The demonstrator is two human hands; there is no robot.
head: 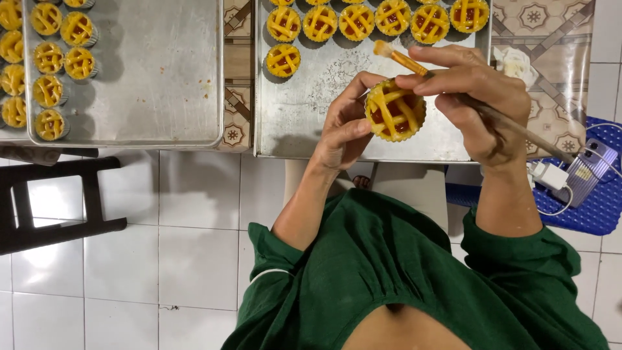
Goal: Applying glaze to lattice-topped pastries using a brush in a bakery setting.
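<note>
On your left you see a metal baking tray (162,78) with small lattice tarts (63,45) standing in rows at its left side. A dark stool (52,201) stands on the white tiled floor (194,259). At the right, a phone (588,170) with a white charger (549,176) lies on a blue surface (599,214).

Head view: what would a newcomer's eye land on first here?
At centre, the left hand holds up a small lattice-topped tart while the right hand grips a thin brush over it. Behind, a metal tray carries a row of similar tarts; a second tray sits at left.
</note>
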